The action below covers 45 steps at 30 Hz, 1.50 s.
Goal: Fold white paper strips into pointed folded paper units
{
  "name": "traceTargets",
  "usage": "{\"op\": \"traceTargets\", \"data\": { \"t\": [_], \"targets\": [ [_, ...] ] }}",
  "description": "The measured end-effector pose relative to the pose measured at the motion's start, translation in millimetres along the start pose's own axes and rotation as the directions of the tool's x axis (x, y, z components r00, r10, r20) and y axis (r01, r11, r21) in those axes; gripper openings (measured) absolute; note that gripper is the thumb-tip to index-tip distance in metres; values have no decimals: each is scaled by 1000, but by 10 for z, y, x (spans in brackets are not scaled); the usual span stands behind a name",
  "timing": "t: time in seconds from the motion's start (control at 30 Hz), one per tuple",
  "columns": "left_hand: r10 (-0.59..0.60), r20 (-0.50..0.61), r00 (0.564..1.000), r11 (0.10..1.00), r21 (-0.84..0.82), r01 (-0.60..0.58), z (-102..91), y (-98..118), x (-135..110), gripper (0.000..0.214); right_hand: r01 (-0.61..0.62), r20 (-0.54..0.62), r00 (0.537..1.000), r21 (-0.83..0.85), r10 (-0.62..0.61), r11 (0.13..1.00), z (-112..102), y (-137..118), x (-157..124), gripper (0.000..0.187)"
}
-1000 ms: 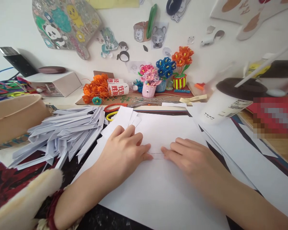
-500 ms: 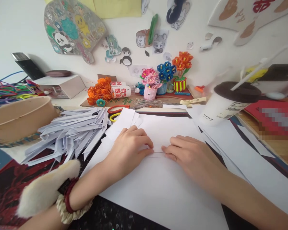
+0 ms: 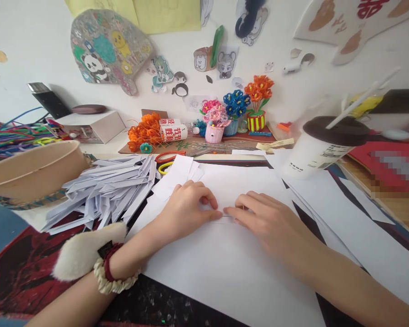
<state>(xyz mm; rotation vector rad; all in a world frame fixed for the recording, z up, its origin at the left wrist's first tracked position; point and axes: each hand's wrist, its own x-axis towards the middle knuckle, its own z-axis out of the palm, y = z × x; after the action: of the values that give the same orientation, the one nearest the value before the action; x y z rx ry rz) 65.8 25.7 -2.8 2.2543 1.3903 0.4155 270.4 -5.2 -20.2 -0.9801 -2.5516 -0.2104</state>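
Over a large white sheet of paper (image 3: 245, 281), both hands hold a small piece of white paper (image 3: 226, 219) whose outline barely shows against the sheet. My left hand (image 3: 191, 210) pinches it between thumb and curled fingers. From the other side my right hand (image 3: 259, 215) grips it the same way, fingertips almost touching the left thumb. A thin dark line marks the small piece's edge. Left of my left hand lie a few white paper slips (image 3: 180, 170) and a big heap of folded paper strips (image 3: 105, 190).
A lidded cup with a straw (image 3: 305, 156) stands on paper at the right. Scissors (image 3: 170, 157) lie behind the slips. Flower pots (image 3: 214, 134) line the back by the wall. A beige bowl (image 3: 34, 168) sits at the left, and more sheets (image 3: 357, 227) lie at the right.
My two hands have come closer together over the small paper, the right one moving left. The view has shifted slightly, and the heap of strips appears further right.
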Motion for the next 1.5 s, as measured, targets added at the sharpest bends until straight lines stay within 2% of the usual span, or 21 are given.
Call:
{"op": "traceTargets", "data": {
  "t": [0.17,0.5,0.87,1.03,1.17,1.5],
  "targets": [
    [-12,33,999,999,-52,14,-27,9,22,11,57,-38,998,27,-56,998,11,-18,10,26],
    [11,-17,1000,1000,-11,-11,1,-8,10,6,132,-104,984,-106,-143,986,-2,-33,6,26],
    [41,-16,999,995,-86,-42,-21,-56,29,6,164,-76,981,-147,-176,975,14,-28,-1,28],
    [32,-18,999,997,-67,-33,-15,-53,25,8,160,-54,984,-166,-171,973,-8,-54,10,28],
    [69,-17,997,994,-78,-70,-11,-75,29,9,172,-21,984,-192,-179,966,9,-60,-2,28],
    [116,-25,993,993,31,-115,1,-112,-11,14,159,-22,986,-201,-167,967,47,-75,-17,30]
  ]
}}
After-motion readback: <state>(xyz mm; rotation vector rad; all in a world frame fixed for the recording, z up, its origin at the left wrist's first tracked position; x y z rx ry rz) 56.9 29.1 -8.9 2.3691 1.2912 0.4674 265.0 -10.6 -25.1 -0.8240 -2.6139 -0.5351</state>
